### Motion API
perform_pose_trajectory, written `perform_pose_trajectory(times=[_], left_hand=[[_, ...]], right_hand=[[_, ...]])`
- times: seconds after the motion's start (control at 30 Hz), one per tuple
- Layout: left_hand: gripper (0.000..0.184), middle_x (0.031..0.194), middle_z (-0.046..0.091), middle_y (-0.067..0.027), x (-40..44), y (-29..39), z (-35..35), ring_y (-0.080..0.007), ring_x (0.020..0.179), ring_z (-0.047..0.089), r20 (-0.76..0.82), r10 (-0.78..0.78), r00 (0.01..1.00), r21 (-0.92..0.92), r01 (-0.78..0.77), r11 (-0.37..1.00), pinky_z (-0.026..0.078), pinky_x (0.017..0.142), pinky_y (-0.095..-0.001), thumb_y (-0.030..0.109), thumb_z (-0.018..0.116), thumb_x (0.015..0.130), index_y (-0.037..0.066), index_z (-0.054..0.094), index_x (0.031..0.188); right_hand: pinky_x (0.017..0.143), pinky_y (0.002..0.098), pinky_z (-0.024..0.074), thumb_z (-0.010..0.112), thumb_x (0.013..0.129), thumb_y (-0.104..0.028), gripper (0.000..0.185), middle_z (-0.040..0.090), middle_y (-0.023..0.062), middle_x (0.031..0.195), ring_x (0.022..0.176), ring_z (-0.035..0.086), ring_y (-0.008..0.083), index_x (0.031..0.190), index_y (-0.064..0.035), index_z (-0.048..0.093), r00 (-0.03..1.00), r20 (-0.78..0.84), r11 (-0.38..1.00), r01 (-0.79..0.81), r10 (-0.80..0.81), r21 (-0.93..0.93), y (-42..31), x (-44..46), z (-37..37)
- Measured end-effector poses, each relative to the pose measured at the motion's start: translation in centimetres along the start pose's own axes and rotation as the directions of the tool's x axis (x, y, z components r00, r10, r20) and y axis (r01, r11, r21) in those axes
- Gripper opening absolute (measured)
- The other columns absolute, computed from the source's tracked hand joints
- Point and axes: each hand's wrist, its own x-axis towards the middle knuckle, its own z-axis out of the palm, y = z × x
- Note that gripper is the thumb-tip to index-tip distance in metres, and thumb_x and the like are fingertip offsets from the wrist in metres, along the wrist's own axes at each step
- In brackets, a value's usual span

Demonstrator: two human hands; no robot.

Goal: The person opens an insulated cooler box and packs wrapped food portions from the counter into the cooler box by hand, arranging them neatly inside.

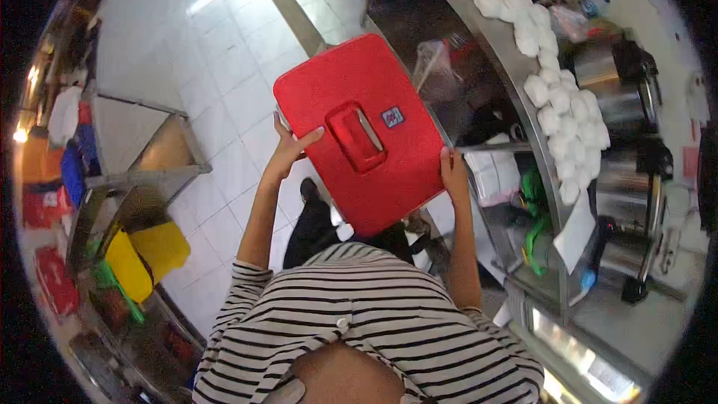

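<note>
A red lid (407,157), rectangular with rounded corners, is held out in front of me above the floor, slightly tilted. It looks like the lid of a cooler box. A moulded handle (351,138) is near its middle, beside a small blue and white label (393,117). My left hand (290,151) grips the left edge, with the thumb on top and the other fingers partly hidden beneath. On the right edge is my right hand (453,170), its thumb over the rim and its fingers mostly out of sight.
White tiled floor (224,157) stretches ahead. Along the right runs a metal counter (550,202) bearing many white rounded packets (561,116) and steel pots (621,194). Shelving (149,179) stands at the left, with a yellow item (131,262) on it.
</note>
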Motion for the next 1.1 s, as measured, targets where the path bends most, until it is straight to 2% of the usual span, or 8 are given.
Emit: perform_pose_trajectory(times=[0.17,0.37,0.5,0.6,0.7,0.73,0.87,1.1], left_hand=[[0.138,0.132,0.036,-0.0199,1.9,-3.3,-1.0,-0.0277,0.117,0.043,0.001,0.014,1.0,-0.007,-0.014,1.0,0.039,0.096,-0.0383,0.037,0.08,0.063,0.005,-0.039,0.123],[0.13,0.13,0.037,-0.021,4.7,-6.0,-1.8,-0.0269,0.117,0.043,-0.008,0.182,0.983,0.067,-0.181,0.981,0.034,0.099,-0.0367,0.036,0.082,0.059,0.0,-0.017,0.134],[0.116,0.132,0.035,-0.0206,4.1,-3.5,-3.7,-0.029,0.118,0.041,0.09,0.082,0.993,-0.146,-0.068,0.987,0.031,0.101,-0.0382,0.035,0.08,0.063,0.0,-0.003,0.137],[0.107,0.132,0.034,-0.0198,6.4,-2.0,-5.6,-0.0301,0.117,0.041,-0.242,0.323,0.915,0.201,-0.279,0.939,0.031,0.1,-0.0399,0.034,0.078,0.066,0.002,0.005,0.137],[0.101,0.132,0.034,-0.0191,8.6,0.3,-6.4,-0.0293,0.114,0.044,-0.068,0.32,0.945,0.198,-0.301,0.933,0.035,0.097,-0.0406,0.034,0.077,0.069,0.003,0.008,0.137],[0.084,0.125,0.042,-0.0174,8.1,1.7,-5.7,-0.0245,0.108,0.05,0.117,0.298,0.947,-0.064,-0.293,0.954,0.04,0.092,-0.0363,0.03,0.074,0.073,0.002,0.023,0.133],[0.056,0.106,0.057,-0.0109,11.3,2.6,-3.8,-0.0187,0.096,0.056,0.141,0.336,0.931,-0.086,-0.326,0.941,0.044,0.084,-0.0288,0.023,0.071,0.077,0.001,0.044,0.12],[0.055,0.107,0.056,-0.0111,19.2,7.1,4.1,-0.0169,0.096,0.055,0.217,0.35,0.911,-0.137,-0.326,0.935,0.044,0.083,-0.0273,0.02,0.069,0.078,-0.002,0.042,0.121]], right_hand=[[0.074,0.0458,0.044,0.04,0.09,-0.046,0.053,0.06,0.0266,0.091,0.085,0.057,0.0429,0.095,0.0028,0.059,0.94,-0.338,0.997,-0.064,0.043,-0.051,-2.3,-1.0,2.0],[0.075,0.0453,0.0434,0.037,0.09,-0.045,0.05,0.06,0.0255,0.091,0.087,0.056,0.0432,0.095,-0.0006,0.061,0.88,-0.471,0.951,-0.201,0.069,-0.235,-1.7,-0.5,2.6],[0.075,0.0461,0.0436,0.039,0.088,-0.041,0.047,0.06,0.0267,0.089,0.085,0.057,0.0434,0.094,-0.001,0.063,0.853,-0.509,0.954,-0.235,0.111,-0.185,-2.6,-0.6,3.0],[0.074,0.0452,0.0443,0.04,0.088,-0.038,0.045,0.061,0.0269,0.085,0.083,0.058,0.0433,0.092,-0.0001,0.064,0.834,-0.536,0.952,-0.258,0.134,-0.163,-3.2,-0.9,2.9],[0.073,0.0445,0.0444,0.04,0.087,-0.036,0.044,0.061,0.0269,0.083,0.082,0.059,0.0429,0.09,0.0009,0.065,0.809,-0.565,0.96,-0.262,0.16,-0.103,-4.6,-0.5,2.6],[0.073,0.0444,0.0443,0.04,0.087,-0.035,0.044,0.061,0.027,0.083,0.082,0.059,0.0428,0.09,0.0011,0.064,0.801,-0.572,0.96,-0.269,0.178,-0.078,-5.0,-0.4,2.5],[0.071,0.0445,0.0441,0.042,0.087,-0.037,0.044,0.06,0.0272,0.081,0.079,0.059,0.0419,0.088,0.0016,0.064,0.78,-0.624,0.959,-0.212,0.049,-0.189,-3.4,3.0,1.6],[0.069,0.0448,0.0437,0.042,0.09,-0.037,0.045,0.06,0.024,0.08,0.076,0.057,0.0403,0.082,0.0041,0.061,0.767,-0.639,0.965,-0.121,-0.059,-0.234,-0.7,12.4,-4.0]])
